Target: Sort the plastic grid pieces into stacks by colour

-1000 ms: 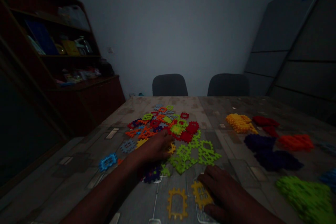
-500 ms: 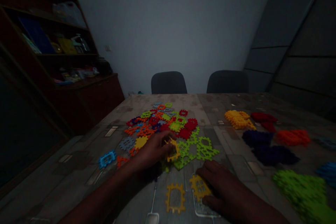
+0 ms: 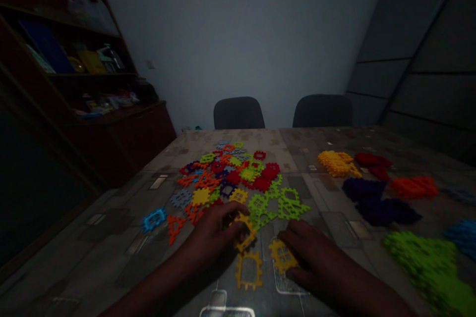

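Note:
My left hand (image 3: pixel 217 230) pinches a yellow open-centred interlocking tile (image 3: pixel 245 244) with toothed edges, tilted just above the table. Close below it lies a yellow tile with an arched opening (image 3: pixel 259 271), flat on the tabletop. My right hand (image 3: pixel 312 250) has its fingers and thumb around the right side of a yellow window-grid tile (image 3: pixel 278 257), low at the table. Beyond my left hand spreads a mixed pile of tiles, including a solid yellow one (image 3: pixel 201 196), another yellow window tile (image 3: pixel 238 196) and several lime green ones (image 3: pixel 273 190).
On the right are sorted heaps: yellow (image 3: pixel 336 163), red (image 3: pixel 373 161), dark purple (image 3: pixel 386 210), orange (image 3: pixel 414 186), lime green (image 3: pixel 426 262) and blue (image 3: pixel 463 237). A blue tile (image 3: pixel 153 220) lies far left. Two chairs (image 3: pixel 239 113) stand behind the table; a shelf unit (image 3: pixel 130 119) is at left.
My left hand has come nearer with the yellow open-centred tile, toward the arched tile. A yellow window tile in the pile now shows behind it. My right hand has barely moved.

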A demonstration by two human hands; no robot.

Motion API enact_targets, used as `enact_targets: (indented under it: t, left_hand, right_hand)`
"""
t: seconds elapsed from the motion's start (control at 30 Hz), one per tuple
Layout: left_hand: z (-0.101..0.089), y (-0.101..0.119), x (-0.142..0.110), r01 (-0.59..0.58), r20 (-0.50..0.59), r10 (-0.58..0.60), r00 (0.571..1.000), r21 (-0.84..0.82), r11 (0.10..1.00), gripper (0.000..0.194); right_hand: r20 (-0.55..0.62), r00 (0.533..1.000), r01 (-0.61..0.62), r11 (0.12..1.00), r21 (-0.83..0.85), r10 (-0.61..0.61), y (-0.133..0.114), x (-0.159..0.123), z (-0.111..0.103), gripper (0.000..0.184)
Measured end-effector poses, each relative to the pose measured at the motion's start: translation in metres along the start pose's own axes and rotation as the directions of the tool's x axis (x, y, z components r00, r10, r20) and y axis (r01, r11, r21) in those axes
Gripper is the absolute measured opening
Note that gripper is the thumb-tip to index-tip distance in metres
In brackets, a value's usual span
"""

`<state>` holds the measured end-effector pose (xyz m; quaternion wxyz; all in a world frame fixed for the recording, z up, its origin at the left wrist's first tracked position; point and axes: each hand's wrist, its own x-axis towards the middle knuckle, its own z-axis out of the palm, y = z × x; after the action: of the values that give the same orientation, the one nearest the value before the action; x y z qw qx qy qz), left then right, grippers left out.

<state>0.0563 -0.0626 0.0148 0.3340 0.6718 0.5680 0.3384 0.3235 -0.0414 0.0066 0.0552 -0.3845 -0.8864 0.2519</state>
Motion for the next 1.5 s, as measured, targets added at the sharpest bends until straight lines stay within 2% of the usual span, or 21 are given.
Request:
enact_targets:
  t: [0.1, 0.2, 0.3, 0.37, 0.43, 0.53, 0.7, 0.8, 0.87, 1.0, 1.13, 1.27, 1.37, 1.5]
  left_hand:
    - [0.010, 0.004, -0.009, 0.069, 0.068, -0.063, 0.996, -0.085, 0.994, 0.026]
    - [0.008, 0.008, -0.013, 0.068, 0.173, -0.073, 0.982, 0.036, 0.997, 0.024]
    - [-0.008, 0.011, -0.014, -0.076, 0.175, 0.036, 0.984, 0.229, 0.970, 0.022]
    - [-0.019, 0.013, -0.016, -0.181, 0.161, 0.139, 0.977, 0.289, 0.940, 0.026]
    - [-0.027, 0.015, -0.019, -0.243, 0.249, 0.174, 0.953, 0.281, 0.929, 0.035]
    - [-0.027, 0.021, -0.023, -0.214, 0.368, 0.096, 0.925, 0.294, 0.932, 0.049]
    - [-0.006, 0.032, -0.025, -0.130, 0.327, -0.037, 0.944, 0.473, 0.871, 0.042]
    - [0.006, 0.030, -0.024, -0.116, 0.304, -0.069, 0.950, 0.552, 0.826, 0.041]
    - [0.009, 0.025, -0.024, -0.119, 0.296, -0.057, 0.954, 0.543, 0.831, 0.043]
    - [0.004, 0.014, -0.026, -0.115, 0.276, -0.003, 0.961, 0.413, 0.903, 0.067]
    - [-0.004, 0.023, -0.029, -0.107, 0.374, -0.018, 0.927, 0.311, 0.944, 0.077]
    - [-0.005, 0.034, -0.032, -0.135, 0.480, -0.035, 0.876, 0.314, 0.940, 0.079]
    - [-0.003, 0.034, -0.033, -0.145, 0.487, -0.043, 0.872, 0.342, 0.929, 0.084]
    - [-0.001, 0.032, -0.031, -0.168, 0.478, -0.032, 0.878, 0.369, 0.914, 0.088]
  right_hand:
    - [0.006, 1.000, -0.002, 1.000, -0.004, 0.002, -0.005, -0.001, -0.004, 0.044]
    - [0.026, 1.000, -0.016, 1.000, -0.008, 0.016, -0.008, -0.001, -0.007, 0.043]
    - [0.033, 0.999, -0.029, 0.999, -0.024, 0.030, -0.009, -0.001, -0.008, 0.044]
    - [0.035, 0.999, -0.034, 0.999, -0.030, 0.036, -0.008, 0.000, -0.007, 0.043]
    - [0.038, 0.999, -0.033, 0.999, -0.026, 0.034, -0.007, 0.001, -0.006, 0.042]
    - [0.045, 0.999, -0.030, 0.999, -0.015, 0.031, -0.006, 0.002, -0.006, 0.044]
    - [0.040, 0.998, -0.038, 0.999, -0.019, 0.039, -0.007, 0.001, -0.007, 0.042]
    - [0.054, 0.998, -0.036, 0.999, -0.028, 0.037, -0.008, 0.000, -0.008, 0.041]
    - [0.060, 0.998, -0.031, 0.999, -0.039, 0.033, -0.009, 0.000, -0.008, 0.041]
    - [0.065, 0.997, -0.029, 0.998, -0.055, 0.033, -0.008, 0.001, -0.007, 0.042]
    - [0.058, 0.998, -0.022, 0.999, -0.038, 0.024, -0.004, 0.001, -0.005, 0.045]
    - [0.043, 0.999, -0.007, 1.000, -0.010, 0.008, -0.002, 0.000, -0.002, 0.044]
    - [0.049, 0.999, -0.024, 1.000, -0.002, 0.024, -0.001, -0.001, -0.003, 0.044]
    - [0.087, 0.995, -0.046, 0.999, 0.017, 0.044, 0.001, -0.001, -0.006, 0.063]
